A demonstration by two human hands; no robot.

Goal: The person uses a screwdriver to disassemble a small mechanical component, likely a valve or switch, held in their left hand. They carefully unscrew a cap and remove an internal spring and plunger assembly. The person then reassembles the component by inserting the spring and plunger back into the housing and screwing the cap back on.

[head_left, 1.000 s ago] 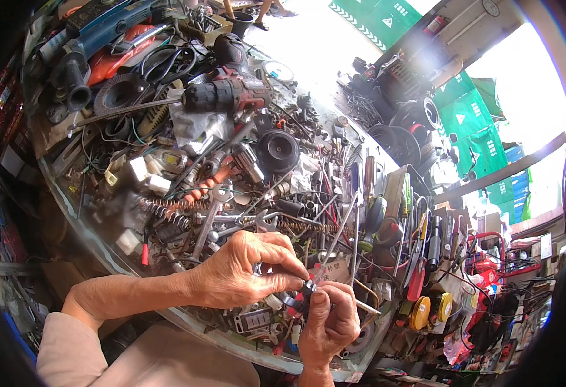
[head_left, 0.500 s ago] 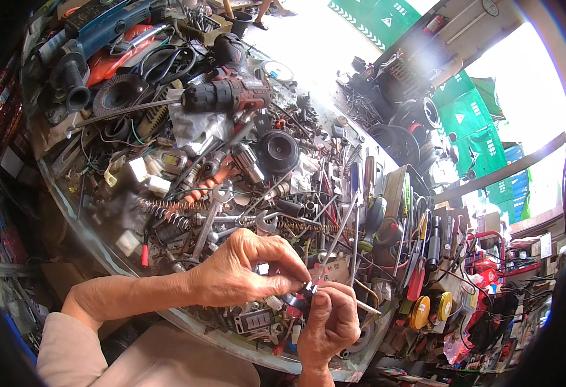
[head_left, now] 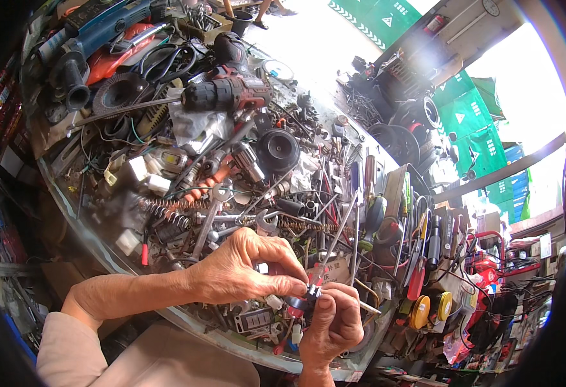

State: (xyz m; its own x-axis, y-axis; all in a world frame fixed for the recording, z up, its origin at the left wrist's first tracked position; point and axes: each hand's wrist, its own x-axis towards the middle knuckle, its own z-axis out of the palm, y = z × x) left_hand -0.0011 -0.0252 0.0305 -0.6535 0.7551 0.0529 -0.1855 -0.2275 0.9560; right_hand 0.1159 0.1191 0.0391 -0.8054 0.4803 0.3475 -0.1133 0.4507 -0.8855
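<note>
My left hand reaches in from the left, its thumb and forefinger pinched on a small dark part with a light metallic bit on top. From the right side, my right hand grips the same part between thumb and bent forefinger. Both hands are above the near edge of the cluttered bench. The part's exact kind is too small and too covered by fingertips to make out. Just beyond the fingers lies a piece of brown cardboard. An open-end wrench and a coil spring lie past my left hand.
A cordless drill, a round black horn-like disc and a blue angle grinder lie among loose parts farther back. Upright screwdrivers and pliers crowd the right side. The bench's glass edge curves along the near left.
The small part and my right fingertips have shifted very slightly, the part tilting a little. My left hand holds nearly the same place.
</note>
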